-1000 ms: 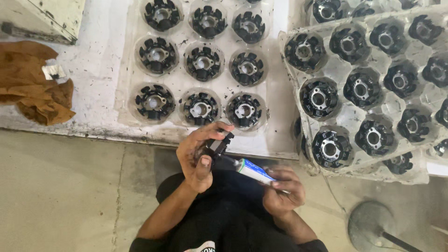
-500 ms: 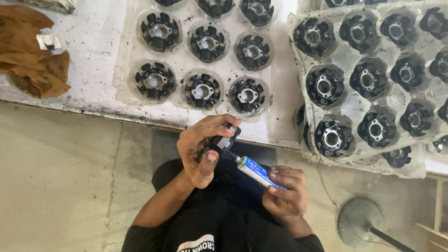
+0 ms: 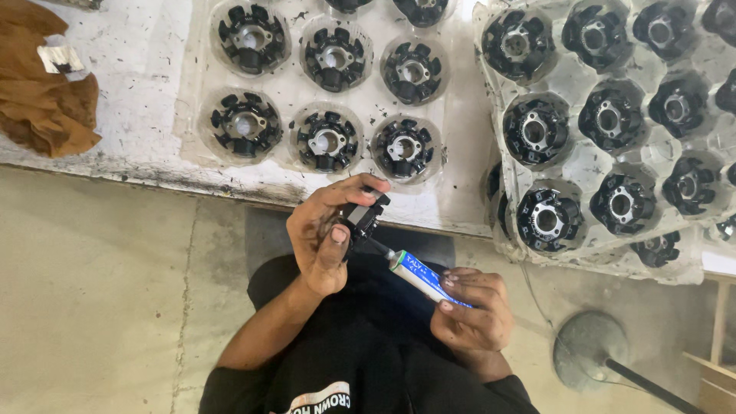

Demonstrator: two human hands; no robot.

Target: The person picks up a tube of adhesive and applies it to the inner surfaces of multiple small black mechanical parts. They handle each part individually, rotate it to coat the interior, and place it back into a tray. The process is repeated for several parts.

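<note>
My left hand [image 3: 322, 234] is closed around a small black ribbed part [image 3: 360, 217], held in front of my chest just below the table edge. My right hand [image 3: 474, 313] grips a blue-and-white tube [image 3: 424, 277] that points up and to the left. The tube's nozzle touches the lower side of the black part. My fingers hide most of the part.
A clear plastic tray [image 3: 201, 92] on the white table [image 3: 130, 69] holds several round black toothed parts. A second moulded tray [image 3: 586, 165] with more of them lies to the right. A brown cloth [image 3: 42, 107] is at the left. A round metal stand base [image 3: 589, 349] rests on the floor at the right.
The view has drifted so the trays sit higher in the picture. Both hands keep their hold, and the tube's nozzle stays against the black part.
</note>
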